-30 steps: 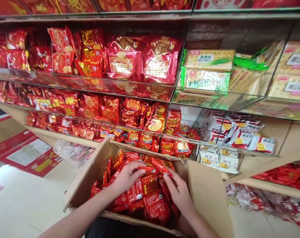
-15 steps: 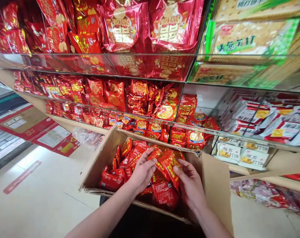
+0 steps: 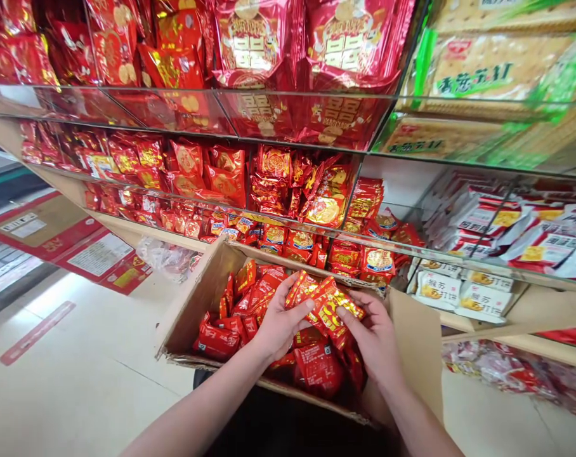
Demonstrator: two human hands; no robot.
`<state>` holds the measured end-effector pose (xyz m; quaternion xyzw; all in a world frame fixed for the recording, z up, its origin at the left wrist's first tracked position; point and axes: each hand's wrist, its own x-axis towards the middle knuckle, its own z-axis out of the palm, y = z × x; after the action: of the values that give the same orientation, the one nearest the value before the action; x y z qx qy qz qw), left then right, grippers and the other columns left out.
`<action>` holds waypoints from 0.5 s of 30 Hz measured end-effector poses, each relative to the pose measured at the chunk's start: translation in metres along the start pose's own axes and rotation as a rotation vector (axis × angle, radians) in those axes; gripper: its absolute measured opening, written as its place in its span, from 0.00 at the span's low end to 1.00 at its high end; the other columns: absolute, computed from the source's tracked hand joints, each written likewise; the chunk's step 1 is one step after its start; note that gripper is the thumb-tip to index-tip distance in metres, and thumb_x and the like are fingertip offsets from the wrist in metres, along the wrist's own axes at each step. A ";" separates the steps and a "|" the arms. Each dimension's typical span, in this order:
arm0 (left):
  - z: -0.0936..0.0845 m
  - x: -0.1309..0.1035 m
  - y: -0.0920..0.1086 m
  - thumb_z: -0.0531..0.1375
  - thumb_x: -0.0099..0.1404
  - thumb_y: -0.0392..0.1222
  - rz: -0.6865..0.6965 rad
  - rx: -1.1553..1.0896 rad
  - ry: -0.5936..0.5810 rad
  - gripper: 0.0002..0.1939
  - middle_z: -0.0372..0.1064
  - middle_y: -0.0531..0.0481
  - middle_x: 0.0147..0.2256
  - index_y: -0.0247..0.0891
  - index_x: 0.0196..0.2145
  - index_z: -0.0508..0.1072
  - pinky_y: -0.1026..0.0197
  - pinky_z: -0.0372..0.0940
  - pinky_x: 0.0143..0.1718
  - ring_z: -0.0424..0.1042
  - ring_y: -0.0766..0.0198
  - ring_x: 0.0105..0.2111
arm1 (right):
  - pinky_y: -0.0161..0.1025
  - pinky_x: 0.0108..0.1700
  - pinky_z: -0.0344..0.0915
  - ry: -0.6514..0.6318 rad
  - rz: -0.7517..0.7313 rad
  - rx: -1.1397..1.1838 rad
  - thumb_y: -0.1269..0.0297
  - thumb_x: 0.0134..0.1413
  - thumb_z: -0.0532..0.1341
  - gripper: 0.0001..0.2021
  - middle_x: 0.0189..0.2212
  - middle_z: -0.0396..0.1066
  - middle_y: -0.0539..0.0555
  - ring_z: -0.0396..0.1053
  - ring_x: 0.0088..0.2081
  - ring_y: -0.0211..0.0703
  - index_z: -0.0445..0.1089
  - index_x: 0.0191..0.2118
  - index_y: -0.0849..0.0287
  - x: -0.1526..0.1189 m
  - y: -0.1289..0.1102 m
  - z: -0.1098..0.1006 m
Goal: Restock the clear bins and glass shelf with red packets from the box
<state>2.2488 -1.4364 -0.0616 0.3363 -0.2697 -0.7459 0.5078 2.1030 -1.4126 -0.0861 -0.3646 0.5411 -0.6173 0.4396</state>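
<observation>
An open cardboard box (image 3: 188, 304) holds several shiny red snack packets (image 3: 216, 336). Over its right half, my left hand (image 3: 281, 320) grips a red and gold packet (image 3: 300, 289) between thumb and fingers. My right hand (image 3: 371, 327) pinches another red and gold packet (image 3: 330, 310), which overlaps the first one. Both packets face up with their printed side showing. More red packets (image 3: 318, 368) lie in the box beneath my hands.
Glass-fronted shelves (image 3: 250, 216) with red packets stand behind the box. Green-edged cracker packs (image 3: 488, 76) and white packets (image 3: 438, 289) are at the right. A flattened red carton (image 3: 98, 251) and a plastic bag (image 3: 167, 257) lie at the left.
The packets in my hands have tilted to show more of their gold print. Both my hands are closed more firmly round them. The view has shifted slightly.
</observation>
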 end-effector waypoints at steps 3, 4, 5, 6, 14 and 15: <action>0.002 0.002 -0.002 0.62 0.50 0.32 0.006 0.063 0.019 0.32 0.67 0.49 0.41 0.45 0.51 0.57 0.58 0.67 0.36 0.69 0.64 0.35 | 0.43 0.41 0.65 -0.073 0.062 0.040 0.60 0.43 0.62 0.18 0.38 0.69 0.54 0.67 0.38 0.45 0.63 0.43 0.57 -0.002 0.001 0.002; 0.002 0.003 -0.002 0.63 0.49 0.33 0.006 0.083 0.021 0.32 0.66 0.49 0.42 0.44 0.51 0.58 0.59 0.67 0.36 0.69 0.64 0.35 | 0.44 0.40 0.66 -0.114 0.098 0.029 0.59 0.45 0.60 0.17 0.38 0.69 0.54 0.68 0.37 0.46 0.64 0.42 0.57 -0.003 0.000 0.001; 0.001 0.003 -0.001 0.63 0.48 0.33 0.006 0.106 0.021 0.32 0.65 0.48 0.44 0.43 0.50 0.58 0.60 0.67 0.35 0.69 0.63 0.35 | 0.44 0.38 0.66 -0.153 0.113 -0.013 0.57 0.47 0.59 0.15 0.36 0.70 0.54 0.68 0.36 0.46 0.65 0.41 0.58 -0.003 -0.001 -0.001; 0.000 0.002 0.000 0.63 0.48 0.33 0.003 0.129 0.023 0.32 0.65 0.47 0.45 0.43 0.50 0.59 0.61 0.67 0.35 0.69 0.63 0.36 | 0.43 0.38 0.66 -0.190 0.100 -0.079 0.57 0.47 0.58 0.14 0.34 0.71 0.54 0.68 0.35 0.46 0.66 0.39 0.58 -0.003 -0.004 -0.004; -0.016 0.006 0.008 0.64 0.48 0.37 -0.071 0.128 0.086 0.27 0.68 0.49 0.39 0.41 0.46 0.61 0.61 0.66 0.32 0.70 0.63 0.32 | 0.40 0.38 0.63 0.159 -0.509 -0.589 0.57 0.50 0.55 0.14 0.36 0.69 0.54 0.66 0.35 0.43 0.67 0.41 0.58 0.091 -0.104 -0.046; -0.017 0.007 0.007 0.64 0.47 0.37 -0.076 0.124 0.108 0.27 0.68 0.49 0.38 0.41 0.45 0.61 0.60 0.66 0.31 0.70 0.63 0.31 | 0.40 0.40 0.61 0.165 -0.569 -0.681 0.59 0.52 0.52 0.14 0.38 0.68 0.55 0.65 0.38 0.44 0.67 0.41 0.58 0.114 -0.114 -0.047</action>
<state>2.2637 -1.4460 -0.0688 0.4167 -0.2747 -0.7272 0.4712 2.0027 -1.5001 0.0170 -0.5725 0.6248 -0.5271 0.0628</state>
